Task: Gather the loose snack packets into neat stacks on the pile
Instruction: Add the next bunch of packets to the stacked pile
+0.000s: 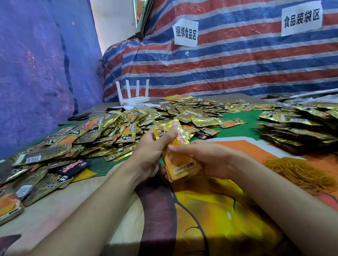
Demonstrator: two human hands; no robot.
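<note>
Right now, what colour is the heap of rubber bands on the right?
Rubber bands: mustard yellow, seen in head view.

Bare cloth (112, 187) centre, loose packets (94, 135) left, stacks (308, 126) — rubber bands (300, 175) — right

Left wall: blue tarp (24, 69), hanging in soft folds.
Far and right wall: striped tarp (240, 63) in red, blue and white.
Signs: left paper sign (185, 33) and right paper sign (301, 18) on the stripes, black characters.
Far gap: bright white wall (112, 19) between tarps.
Table: printed cloth (223, 205), orange, green, yellow.
Far table end: white router (133, 94), four antennas upright; black scissors (79, 117) left of it.
</note>
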